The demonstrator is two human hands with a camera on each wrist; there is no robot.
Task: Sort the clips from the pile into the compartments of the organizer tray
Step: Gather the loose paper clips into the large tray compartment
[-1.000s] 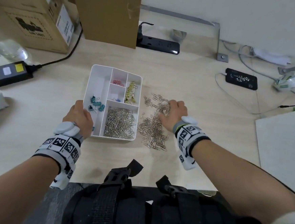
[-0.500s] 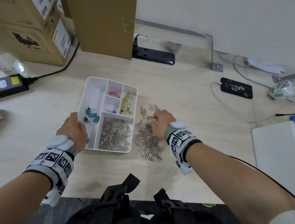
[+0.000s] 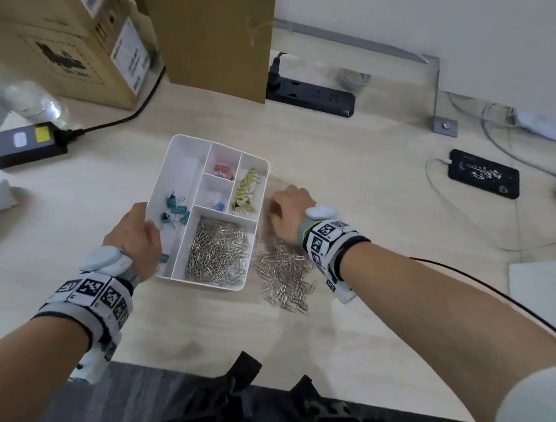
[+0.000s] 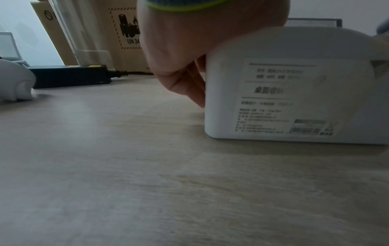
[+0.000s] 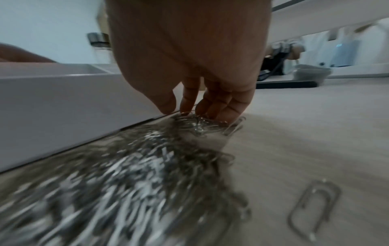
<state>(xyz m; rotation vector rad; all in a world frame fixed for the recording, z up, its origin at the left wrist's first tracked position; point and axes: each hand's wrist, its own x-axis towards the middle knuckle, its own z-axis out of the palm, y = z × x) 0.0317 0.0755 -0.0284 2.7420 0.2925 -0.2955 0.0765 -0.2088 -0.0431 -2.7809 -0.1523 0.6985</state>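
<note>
Tabletop [image 3: 356,170]: carrying the organizer tray [image 3: 179,176], with the pile [image 3: 284,278] lying just right of it.
Organizer tray: already holding silver clips in its near-right compartment.
Pile: tightening; the far stragglers from a second ago are gone, raked in.
Left hand [image 3: 135,236]: gripping the tray's near-left corner.
Right hand [image 3: 288,211]: reaching the pile's far end, fingers [image 5: 189,101] bunching narrow on clips; pinching or not, I cannot tell. A scoop looks close.

Paper clip pile [image 5: 118,191] blurred; label [image 4: 284,99] print on tray [image 4: 294,45] unreadable.
</note>
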